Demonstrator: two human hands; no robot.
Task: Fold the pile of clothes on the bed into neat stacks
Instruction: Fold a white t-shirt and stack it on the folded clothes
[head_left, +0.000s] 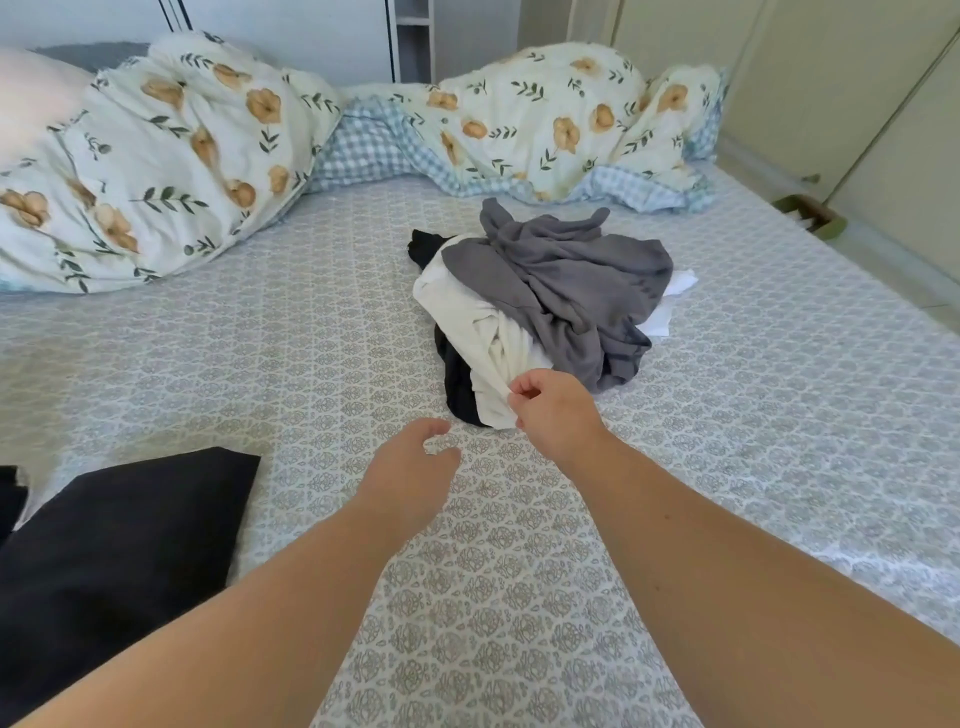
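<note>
A pile of clothes (545, 306) sits on the bed (779, 415), towards the far right part of the patterned sheet, just in front of the bunched floral duvet (171, 156) that runs along the bed's far edge. In the pile, a grey garment (582, 280) lies crumpled on top, a white garment (478, 332) spills out on the near left side, and a black garment (460, 379) shows beneath it at the near edge and again at the far left. The person's right hand (550, 413) reaches to the near edge of the pile and pinches the lower corner of the white garment between curled fingers and thumb. The left hand (410, 462) hovers over the sheet just left of and nearer than the right, its fingers loosely curled and holding nothing, apart from the pile. A folded black cloth (119, 545) lies at the bed's near left corner, well apart from the pile. Pale cupboard doors (841, 93) stand beyond the bed's right edge.
</note>
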